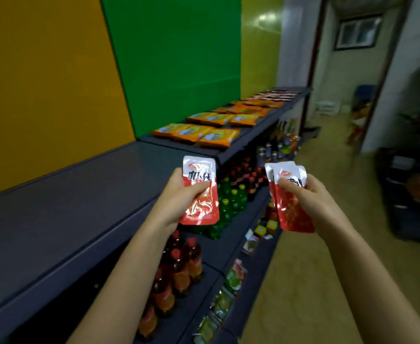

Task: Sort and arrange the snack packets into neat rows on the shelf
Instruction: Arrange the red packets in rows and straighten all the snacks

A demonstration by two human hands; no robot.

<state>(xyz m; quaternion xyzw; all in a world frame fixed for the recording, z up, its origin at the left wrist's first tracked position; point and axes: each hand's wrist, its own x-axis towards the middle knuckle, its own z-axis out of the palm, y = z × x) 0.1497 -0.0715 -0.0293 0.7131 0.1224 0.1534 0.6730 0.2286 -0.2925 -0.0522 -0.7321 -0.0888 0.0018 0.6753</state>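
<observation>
My left hand [179, 194] grips one red and white snack packet [201, 207] upright, just past the front edge of the dark top shelf [67, 207]. My right hand [308, 197] holds a small stack of the same red and white packets [293, 214], fanned a little, out over the aisle. Farther along the top shelf lie orange packets in rows [199, 134], then more orange and red packets [258, 105] toward the far end. The near stretch of the top shelf bears nothing.
Lower shelves hold green bottles [231, 202], red-orange drink bottles [179, 271], dark bottles [248, 175] and small green packets [231, 276]. Yellow and green wall panels back the shelf. Dark crates [412, 194] stand at the right of the aisle floor [303, 281].
</observation>
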